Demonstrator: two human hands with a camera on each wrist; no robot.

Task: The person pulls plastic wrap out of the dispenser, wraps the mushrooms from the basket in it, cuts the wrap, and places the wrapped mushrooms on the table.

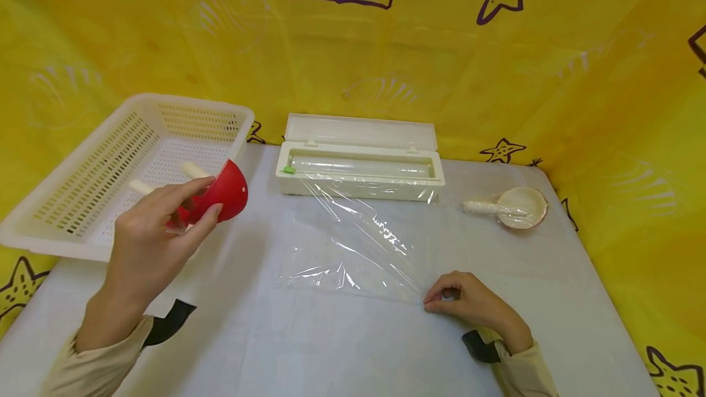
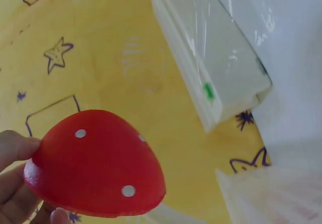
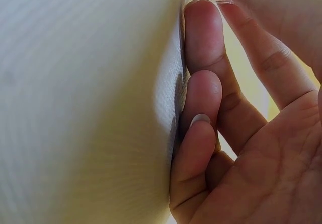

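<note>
Head view: we see the left hand (image 1: pixel 146 238) up off the counter (image 1: pixel 309 348), thumb and fingers clamped on a red cap (image 1: pixel 228 195) with white dots, held at the near right side of the white basket (image 1: pixel 55 249). Hand and cap block part of our look inside, where cream sticks (image 1: pixel 140 187) poke out. Right hand (image 1: pixel 471 302) low on the counter, fingers together, pinching a corner of clear film (image 1: pixel 353 256). The film runs back over the front of the cream box (image 1: pixel 358 151), lid up, green tab (image 1: pixel 289 170) at its left end, so the sheet covers the middle of the counter between both hands. Far right, we have a film-wrapped piece (image 1: pixel 521 208) with a round head and handle. Yellow cloth (image 1: pixel 342 48) stands behind.

Left wrist view: red cap gripped at one edge by the fingers, well apart from the box.

Right wrist view: fingers curled beside a pale surface, film wisp at the top; we can't tell the pinch from here
</note>
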